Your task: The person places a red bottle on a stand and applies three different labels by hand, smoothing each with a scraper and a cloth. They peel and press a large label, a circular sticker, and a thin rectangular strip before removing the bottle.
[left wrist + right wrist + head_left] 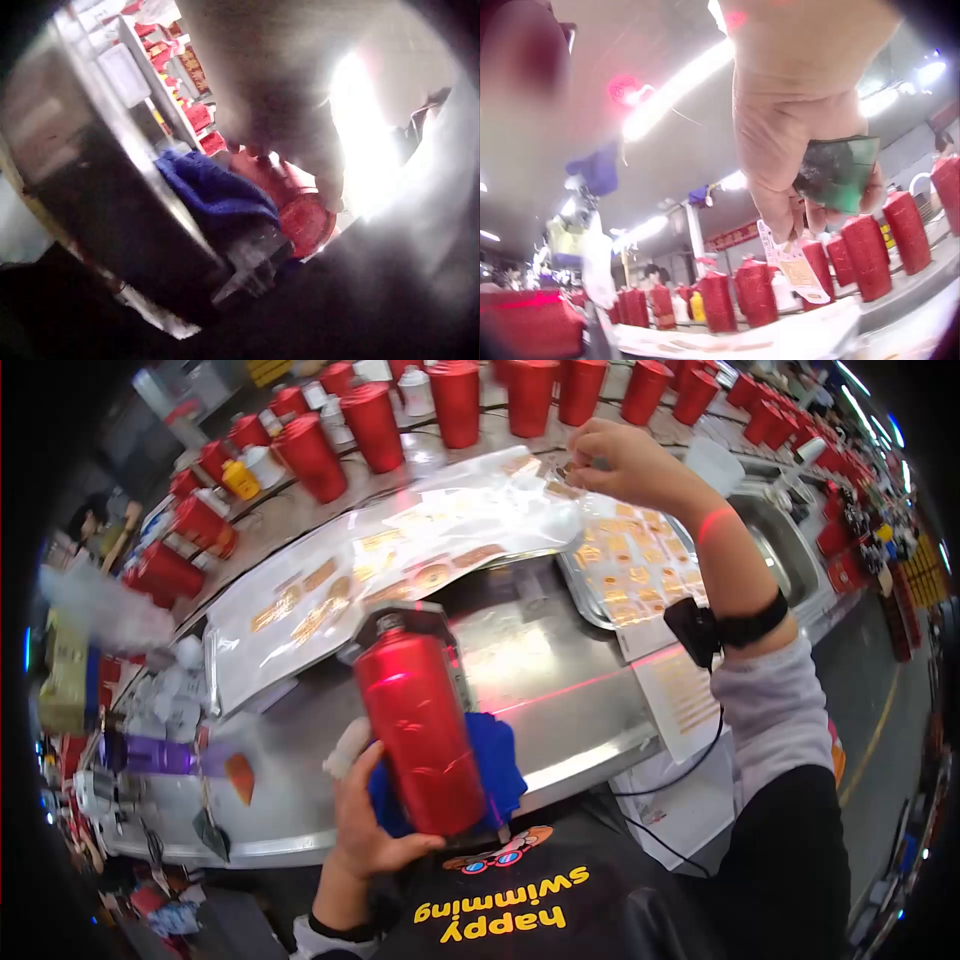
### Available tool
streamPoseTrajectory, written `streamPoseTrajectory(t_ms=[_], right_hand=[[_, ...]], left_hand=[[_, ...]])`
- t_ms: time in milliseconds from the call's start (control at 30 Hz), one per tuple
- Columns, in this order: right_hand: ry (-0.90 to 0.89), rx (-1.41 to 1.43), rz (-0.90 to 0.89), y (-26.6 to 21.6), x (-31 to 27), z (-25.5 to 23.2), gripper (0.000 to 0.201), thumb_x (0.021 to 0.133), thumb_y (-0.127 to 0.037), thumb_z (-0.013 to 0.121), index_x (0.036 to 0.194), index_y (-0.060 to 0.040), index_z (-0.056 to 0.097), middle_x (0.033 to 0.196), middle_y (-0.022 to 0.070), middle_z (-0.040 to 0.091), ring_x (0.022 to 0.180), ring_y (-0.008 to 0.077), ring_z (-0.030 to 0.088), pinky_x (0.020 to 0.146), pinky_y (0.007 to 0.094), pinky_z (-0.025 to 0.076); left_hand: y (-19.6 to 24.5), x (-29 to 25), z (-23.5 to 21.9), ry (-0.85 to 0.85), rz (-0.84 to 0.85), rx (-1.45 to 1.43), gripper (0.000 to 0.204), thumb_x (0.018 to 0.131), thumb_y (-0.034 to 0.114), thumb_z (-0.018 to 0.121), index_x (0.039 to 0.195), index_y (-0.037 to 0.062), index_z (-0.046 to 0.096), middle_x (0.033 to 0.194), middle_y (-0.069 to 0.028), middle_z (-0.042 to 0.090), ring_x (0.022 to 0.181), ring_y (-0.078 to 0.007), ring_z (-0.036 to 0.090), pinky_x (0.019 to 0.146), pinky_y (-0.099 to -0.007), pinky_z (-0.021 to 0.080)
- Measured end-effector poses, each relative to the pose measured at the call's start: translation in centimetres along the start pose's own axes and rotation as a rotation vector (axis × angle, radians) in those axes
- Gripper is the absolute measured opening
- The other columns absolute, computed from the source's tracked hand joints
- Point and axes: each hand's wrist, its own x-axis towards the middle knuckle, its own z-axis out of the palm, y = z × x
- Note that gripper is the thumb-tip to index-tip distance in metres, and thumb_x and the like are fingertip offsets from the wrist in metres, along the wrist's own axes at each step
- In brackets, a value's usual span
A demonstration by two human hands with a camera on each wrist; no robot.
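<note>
A red bottle-shaped container (418,730) leans in a dark holder over a blue cloth (495,765); its round red end (306,225) shows in the left wrist view. My left hand (365,815) is beside its lower end, thumb against it and fingers partly hidden behind. Raised over the sheets at the back, my right hand (635,465) pinches a small printed transparent sticker (799,274) in its fingertips. A dark green flat piece (840,174) is also held in that hand (802,135).
Decal sheets (330,590) lie on a long tray across the steel table (560,660); another sheet (630,560) is on a tray at the right. Red containers (457,405) stand in a row behind. A sink (785,550) is at the far right, a purple object (160,755) at left.
</note>
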Motion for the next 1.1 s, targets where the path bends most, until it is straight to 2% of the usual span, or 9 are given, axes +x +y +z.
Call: streamPoseTrajectory(t_ms=[133, 267, 400, 600, 700, 733, 833, 867, 1100], right_hand=[[0.157, 0.331, -0.225, -8.2, -1.8, -0.4, 0.017, 0.087, -0.013, 0.071, 0.083, -0.0003, 0.060, 0.112, 0.0107, 0.063, 0.101, 0.0195, 0.059, 0.089, 0.0319, 0.045], [0.278, 0.469, -0.316, -13.9, -3.6, 0.5, 0.019, 0.085, -0.018, 0.073, 0.081, -0.0028, 0.063, 0.110, 0.0088, 0.064, 0.096, 0.0213, 0.061, 0.084, 0.0333, 0.047], [0.161, 0.800, -0.121, -19.0, -5.5, 1.2, 0.016, 0.087, -0.012, 0.072, 0.082, -0.0011, 0.061, 0.114, 0.0054, 0.062, 0.091, 0.0081, 0.056, 0.074, 0.0229, 0.045], [0.094, 1.079, -0.118, -21.0, -7.5, 3.8, 0.010, 0.090, -0.006, 0.067, 0.090, 0.0018, 0.061, 0.122, 0.0058, 0.055, 0.096, 0.0068, 0.055, 0.080, 0.0226, 0.047], [0.106, 0.823, -0.107, -19.5, -8.5, 3.1, 0.012, 0.087, -0.006, 0.069, 0.094, 0.0023, 0.063, 0.121, 0.0092, 0.057, 0.096, 0.0120, 0.059, 0.080, 0.0247, 0.048], [0.143, 0.647, -0.136, -18.5, -8.9, 2.7, 0.014, 0.086, -0.006, 0.070, 0.095, 0.0023, 0.064, 0.121, 0.0107, 0.058, 0.096, 0.0147, 0.061, 0.080, 0.0259, 0.049], [0.310, 0.283, -0.237, -18.5, -8.8, 0.8, 0.023, 0.079, -0.006, 0.073, 0.101, 0.0007, 0.067, 0.122, 0.0165, 0.058, 0.105, 0.0293, 0.060, 0.087, 0.0360, 0.049], [0.331, 0.223, -0.294, -19.4, -8.6, 0.2, 0.025, 0.079, -0.005, 0.074, 0.102, -0.0001, 0.067, 0.124, 0.0162, 0.058, 0.109, 0.0302, 0.059, 0.090, 0.0379, 0.047], [0.212, 0.198, -0.437, -19.0, -7.3, 0.8, 0.010, 0.078, -0.008, 0.073, 0.081, -0.0026, 0.064, 0.115, 0.0156, 0.058, 0.108, 0.0350, 0.056, 0.090, 0.0415, 0.047]], left_hand=[[3.5, 2.9, -3.1, -0.247, 0.096, 0.255, 0.086, 0.072, 0.046, 0.080, 0.143, 0.0111, 0.046, 0.148, -0.0274, 0.034, 0.136, -0.0469, 0.031, 0.112, -0.0529, 0.026], [3.5, 1.1, -3.0, -0.172, 0.102, 0.228, 0.076, 0.077, 0.039, 0.078, 0.140, 0.0081, 0.048, 0.144, -0.0246, 0.040, 0.131, -0.0431, 0.038, 0.110, -0.0509, 0.030], [3.6, 2.2, -2.2, 0.102, 0.069, -0.011, 0.050, 0.088, 0.025, 0.069, 0.129, 0.0009, 0.055, 0.132, -0.0222, 0.051, 0.124, -0.0327, 0.049, 0.106, -0.0414, 0.037], [3.9, 7.0, 0.4, 0.274, -0.245, -1.270, 0.028, 0.094, 0.020, 0.064, 0.111, -0.0014, 0.058, 0.106, -0.0056, 0.059, 0.107, -0.0118, 0.051, 0.092, -0.0311, 0.043], [4.8, 7.7, -0.8, 0.302, -0.192, -1.139, 0.020, 0.094, 0.020, 0.064, 0.098, 0.0010, 0.059, 0.095, -0.0044, 0.059, 0.101, -0.0110, 0.052, 0.086, -0.0294, 0.043], [3.0, 7.9, -0.9, 0.341, -0.242, -0.642, 0.014, 0.089, 0.017, 0.064, 0.091, 0.0030, 0.061, 0.098, -0.0113, 0.061, 0.103, -0.0208, 0.055, 0.093, -0.0360, 0.042], [5.4, 9.3, -3.7, 0.365, 0.197, 0.259, 0.013, 0.082, 0.015, 0.065, 0.086, 0.0032, 0.063, 0.103, -0.0204, 0.059, 0.108, -0.0370, 0.051, 0.100, -0.0470, 0.035], [5.4, 9.8, -3.6, 0.353, 0.248, 0.270, 0.016, 0.079, 0.016, 0.065, 0.087, 0.0020, 0.063, 0.110, -0.0254, 0.056, 0.115, -0.0473, 0.044, 0.103, -0.0545, 0.028], [7.5, 11.7, -2.5, 0.202, 0.366, 0.350, 0.017, 0.077, 0.015, 0.066, 0.090, 0.0030, 0.065, 0.123, -0.0236, 0.054, 0.120, -0.0436, 0.041, 0.103, -0.0527, 0.027]])
